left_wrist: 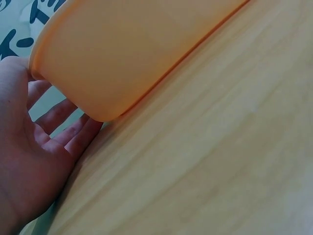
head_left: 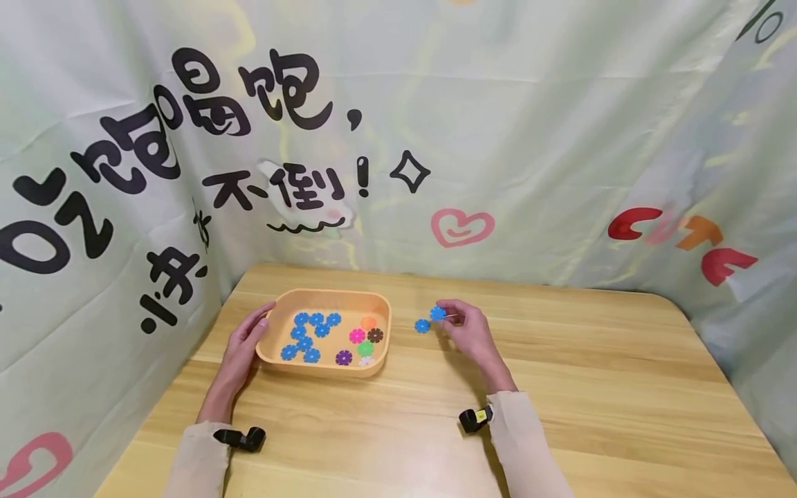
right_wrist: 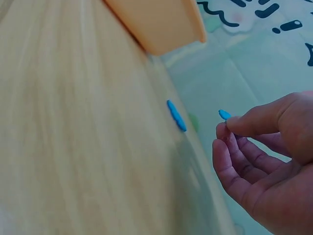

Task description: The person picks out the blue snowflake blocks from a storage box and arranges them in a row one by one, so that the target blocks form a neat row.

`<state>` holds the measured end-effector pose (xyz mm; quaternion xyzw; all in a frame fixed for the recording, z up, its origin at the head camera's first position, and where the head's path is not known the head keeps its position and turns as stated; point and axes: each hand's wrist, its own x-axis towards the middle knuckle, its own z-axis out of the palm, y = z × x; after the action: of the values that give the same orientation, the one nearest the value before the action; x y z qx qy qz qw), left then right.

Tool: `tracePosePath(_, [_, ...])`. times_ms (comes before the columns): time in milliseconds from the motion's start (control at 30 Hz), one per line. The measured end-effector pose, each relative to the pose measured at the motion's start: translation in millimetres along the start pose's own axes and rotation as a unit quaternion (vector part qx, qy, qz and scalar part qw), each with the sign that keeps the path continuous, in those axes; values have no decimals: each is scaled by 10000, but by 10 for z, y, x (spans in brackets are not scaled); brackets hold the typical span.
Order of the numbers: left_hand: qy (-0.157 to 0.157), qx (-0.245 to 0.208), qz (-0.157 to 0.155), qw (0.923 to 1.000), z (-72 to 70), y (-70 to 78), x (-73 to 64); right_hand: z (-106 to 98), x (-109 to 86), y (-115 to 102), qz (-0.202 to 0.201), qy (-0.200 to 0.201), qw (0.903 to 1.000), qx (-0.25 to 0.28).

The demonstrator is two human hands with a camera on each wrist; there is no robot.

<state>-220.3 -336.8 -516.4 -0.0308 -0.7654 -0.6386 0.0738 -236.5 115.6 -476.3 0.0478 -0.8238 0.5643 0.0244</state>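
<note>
Head view: noted left grip (head_left: 245, 342) clamped on tray (head_left: 339, 337) at its 9 o'clock end; right grip (head_left: 467, 328) pinching blue disc (head_left: 438, 313) off tray's 3 o'clock side, near loose disc (head_left: 422, 326). Left wrist view: confirmed hold on end wall; could skew tray through uneven pull. Right wrist view: found loose disc on bench (right_wrist: 88, 147), at 9 o'clock from pinch; may drop blue disc through slack fingertip hold.

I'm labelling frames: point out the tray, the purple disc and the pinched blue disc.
Tray (head_left: 337, 341), head view, bare floor.
Purple disc (head_left: 344, 357), head view, middle.
Pinched blue disc (head_left: 437, 313), head view, exposed face.
</note>
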Motion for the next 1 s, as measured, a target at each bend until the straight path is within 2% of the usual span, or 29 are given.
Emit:
tracePosePath(167, [-25,-1,93,10000,5,12,11,-9,17,78,-3,-11,9995,-308])
tracePosePath(633, [11,125,44,9999,37,-9,3,5,26,188,89,-22,9950,-992])
tracePosePath(1000, [10,197,61,9998,13,5,-9,26,-2,171,126,-118,9937,-1108])
